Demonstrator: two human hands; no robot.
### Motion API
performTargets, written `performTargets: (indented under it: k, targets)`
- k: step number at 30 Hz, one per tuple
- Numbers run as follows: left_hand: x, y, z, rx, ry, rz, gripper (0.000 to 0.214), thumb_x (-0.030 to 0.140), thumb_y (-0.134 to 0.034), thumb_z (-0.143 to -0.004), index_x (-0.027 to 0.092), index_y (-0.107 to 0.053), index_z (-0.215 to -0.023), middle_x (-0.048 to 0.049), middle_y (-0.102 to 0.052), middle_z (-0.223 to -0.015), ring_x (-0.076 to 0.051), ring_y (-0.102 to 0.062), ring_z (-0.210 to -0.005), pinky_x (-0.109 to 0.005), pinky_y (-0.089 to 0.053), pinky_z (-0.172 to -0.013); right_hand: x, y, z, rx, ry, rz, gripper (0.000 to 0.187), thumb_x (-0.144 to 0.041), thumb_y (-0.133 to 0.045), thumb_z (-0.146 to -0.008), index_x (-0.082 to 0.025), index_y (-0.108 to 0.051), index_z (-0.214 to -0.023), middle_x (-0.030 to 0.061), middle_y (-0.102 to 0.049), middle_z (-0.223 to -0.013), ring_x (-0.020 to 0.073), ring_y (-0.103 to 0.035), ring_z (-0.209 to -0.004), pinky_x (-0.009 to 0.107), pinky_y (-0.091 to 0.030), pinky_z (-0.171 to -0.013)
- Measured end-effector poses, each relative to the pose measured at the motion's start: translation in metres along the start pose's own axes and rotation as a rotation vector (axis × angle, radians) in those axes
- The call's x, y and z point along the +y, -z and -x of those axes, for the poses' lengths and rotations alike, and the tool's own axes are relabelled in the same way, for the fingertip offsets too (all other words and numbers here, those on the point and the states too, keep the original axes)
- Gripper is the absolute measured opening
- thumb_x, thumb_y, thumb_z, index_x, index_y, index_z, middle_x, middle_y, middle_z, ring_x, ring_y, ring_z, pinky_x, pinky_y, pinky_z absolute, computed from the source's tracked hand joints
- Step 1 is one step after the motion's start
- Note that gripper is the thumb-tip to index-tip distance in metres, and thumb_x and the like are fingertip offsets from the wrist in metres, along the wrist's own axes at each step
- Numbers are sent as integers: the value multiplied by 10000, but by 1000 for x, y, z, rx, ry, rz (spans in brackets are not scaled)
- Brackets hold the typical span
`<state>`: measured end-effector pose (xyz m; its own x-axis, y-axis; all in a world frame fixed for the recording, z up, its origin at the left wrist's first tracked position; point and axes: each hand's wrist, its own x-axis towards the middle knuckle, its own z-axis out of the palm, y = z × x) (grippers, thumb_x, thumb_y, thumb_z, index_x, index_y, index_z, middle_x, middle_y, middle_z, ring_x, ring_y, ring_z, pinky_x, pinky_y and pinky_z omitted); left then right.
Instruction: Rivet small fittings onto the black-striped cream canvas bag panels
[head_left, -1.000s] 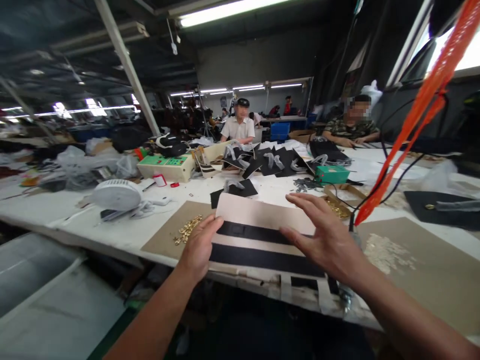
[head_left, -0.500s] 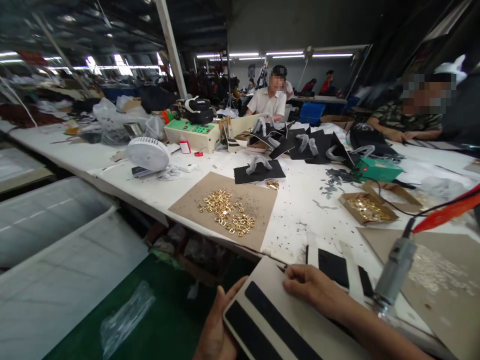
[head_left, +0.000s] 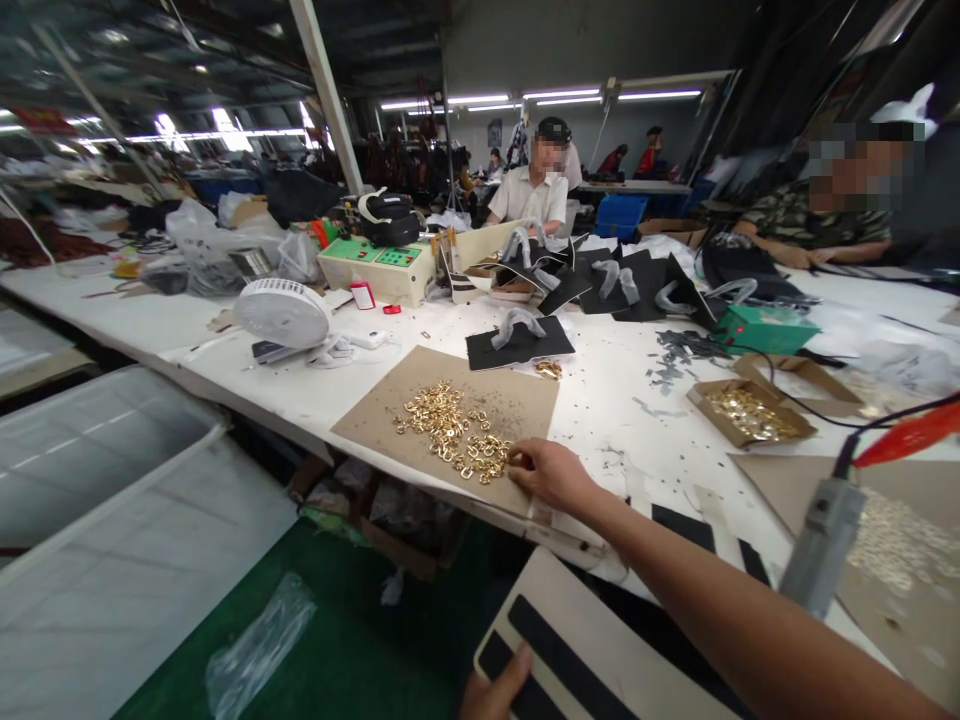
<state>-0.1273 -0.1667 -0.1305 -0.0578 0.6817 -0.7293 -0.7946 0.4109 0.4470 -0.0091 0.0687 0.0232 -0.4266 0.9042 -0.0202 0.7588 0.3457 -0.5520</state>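
Observation:
My left hand [head_left: 496, 690] grips a beige panel with two black stripes [head_left: 574, 625] by its lower left corner, thumb on top. The panel is tilted below the table's front edge, and its lower part runs out of view. My right hand [head_left: 551, 472] is at the right edge of a heap of small gold metal rings [head_left: 442, 420], its fingers curled and fingertips together. Whether a ring is between those fingertips is too small to tell. Under the heap lies a brown cardboard sheet [head_left: 375, 405]. My right forearm passes above the panel.
A grey handheld tool [head_left: 823, 545] with a cable stands at right, near a box of gold pieces [head_left: 750, 412]. Black panels with wrapped handles [head_left: 517, 345] lie farther back. A white fan [head_left: 281, 312] sits left. Two people work across the table. A white bin [head_left: 112, 540] is at lower left.
My right hand has left the striped panel and moved forward and left to the gold rings. My left hand and the panel have shifted lower and slightly right.

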Motion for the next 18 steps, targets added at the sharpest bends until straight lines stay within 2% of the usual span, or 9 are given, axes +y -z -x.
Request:
performTargets:
  k: [5,9,12,15,18]
  targets:
    - [1,-10,6,-24,5,0,802,295,-951,-578,177,-662,-1316,-165,-787,-1136,-432,-643,-1238,-557,-479,-1121,0,-5,-12,-17,-51,30,136,-309,-666,-896,-252,-747,-990,19,-745,-940,193,-648,-847,282,-421,-717]
    - [6,-20,12,-38,10,-52,703,253,-917,-637,207,-656,-1287,-141,-769,-1198,-403,-653,-1237,-556,-501,-1104,14,20,2,20,-67,12,140,-313,-653,-902,-228,-739,-973,30,-745,-955,199,-653,-884,285,-438,-749]
    - [10,-24,15,-37,28,-81,622,252,-892,-673,218,-667,-1252,-124,-761,-1223,-382,-657,-1241,-532,-519,-1093,46,54,39,42,-146,-125,217,-361,-591,-952,-185,-713,-988,40,-738,-922,169,-669,-809,258,-467,-706]
    - [15,-29,21,-49,39,-118,556,245,-867,-703,213,-685,-1227,-118,-764,-1217,-370,-678,-1210,-515,-532,-1080,83,83,90,101,-309,-332,288,-400,-578,-948,-142,-694,-1004,53,-717,-827,163,-664,-704,254,-480,-624]
    - [19,-36,28,-66,48,-150,537,234,-860,-716,204,-690,-1225,-110,-775,-1190,-352,-691,-1194,-487,-542,-1073,107,93,130,198,-388,-239,276,-402,-607,-921,-161,-719,-994,40,-712,-791,176,-651,-707,284,-488,-659]
